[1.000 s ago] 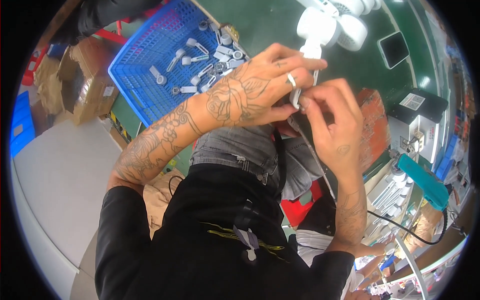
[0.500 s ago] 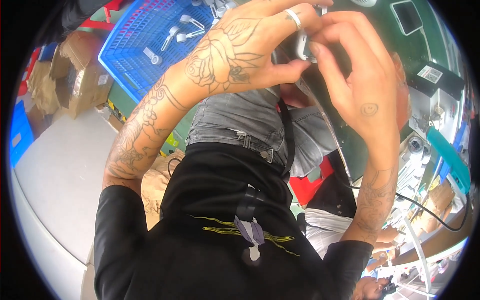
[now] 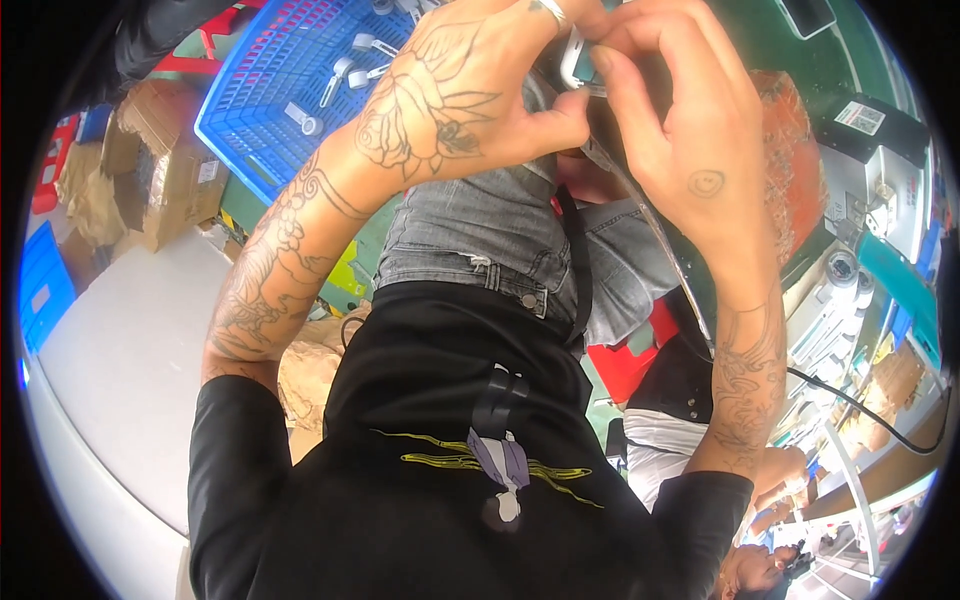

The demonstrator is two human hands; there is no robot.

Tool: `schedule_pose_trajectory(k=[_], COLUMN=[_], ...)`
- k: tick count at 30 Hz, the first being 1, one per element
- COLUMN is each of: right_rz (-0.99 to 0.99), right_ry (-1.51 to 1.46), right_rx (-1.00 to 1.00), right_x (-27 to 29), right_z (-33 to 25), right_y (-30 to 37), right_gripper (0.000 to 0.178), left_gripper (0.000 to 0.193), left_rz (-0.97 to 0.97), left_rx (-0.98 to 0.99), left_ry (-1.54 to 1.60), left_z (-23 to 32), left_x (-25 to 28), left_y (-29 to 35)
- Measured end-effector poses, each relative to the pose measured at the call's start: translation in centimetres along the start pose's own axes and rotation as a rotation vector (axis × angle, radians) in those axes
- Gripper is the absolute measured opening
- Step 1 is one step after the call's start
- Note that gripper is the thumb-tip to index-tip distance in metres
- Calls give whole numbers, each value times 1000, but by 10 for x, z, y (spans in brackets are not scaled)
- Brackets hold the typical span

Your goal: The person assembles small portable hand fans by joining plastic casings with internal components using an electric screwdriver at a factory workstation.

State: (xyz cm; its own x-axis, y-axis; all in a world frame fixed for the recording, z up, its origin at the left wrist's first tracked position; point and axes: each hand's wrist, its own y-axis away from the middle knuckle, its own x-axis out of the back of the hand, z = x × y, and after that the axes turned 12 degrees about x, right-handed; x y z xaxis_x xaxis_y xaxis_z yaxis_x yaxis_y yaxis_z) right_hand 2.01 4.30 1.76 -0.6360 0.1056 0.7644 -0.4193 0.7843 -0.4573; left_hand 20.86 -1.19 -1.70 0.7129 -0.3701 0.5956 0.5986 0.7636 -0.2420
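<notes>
A small white plastic part (image 3: 574, 62) with a rounded edge is held up between my two hands, partly hidden by the fingers. My left hand (image 3: 465, 95), with a ring on one finger, curls round its left side, its thumb just below. Closed from the right, my right hand (image 3: 690, 125) has thumb and fingertips pressed together at the part. Left of my left hand, a blue plastic basket (image 3: 240, 120) holds several white and grey pieces (image 3: 338, 78) with round ends and slotted handles. The upper fingertips are cut off by the picture's top edge.
A green table (image 3: 850, 75) carries a phone-like device (image 3: 806, 14), a black and white box (image 3: 870, 130) and an orange-red object (image 3: 795, 170). A black cable (image 3: 860, 408) runs at the right. Cardboard boxes (image 3: 165, 175) stand left; another person (image 3: 755, 570) is at lower right.
Both hands have shifted up and slightly left in the picture, still together on the white part. More of the orange-red object shows beside my right hand.
</notes>
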Motion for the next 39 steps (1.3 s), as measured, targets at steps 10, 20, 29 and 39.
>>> schedule_pose_trajectory(k=[10, 20, 29, 39], right_rz=[90, 115, 175, -65], right_ry=[50, 40, -61, -48], right_rx=[-93, -107, -101, -136], right_x=[-24, -28, -29, -6], right_z=[4, 0, 9, -3], right_y=[15, 10, 16, -8], right_gripper=[11, 11, 10, 43], left_gripper=[46, 57, 102, 41], left_rz=[52, 417, -49, 492], left_rx=[-10, -518, 501, 129], left_ry=[77, -98, 371, -33], left_z=[-2, -51, 4, -23], left_x=[-7, -40, -29, -36], left_y=[5, -2, 13, 51])
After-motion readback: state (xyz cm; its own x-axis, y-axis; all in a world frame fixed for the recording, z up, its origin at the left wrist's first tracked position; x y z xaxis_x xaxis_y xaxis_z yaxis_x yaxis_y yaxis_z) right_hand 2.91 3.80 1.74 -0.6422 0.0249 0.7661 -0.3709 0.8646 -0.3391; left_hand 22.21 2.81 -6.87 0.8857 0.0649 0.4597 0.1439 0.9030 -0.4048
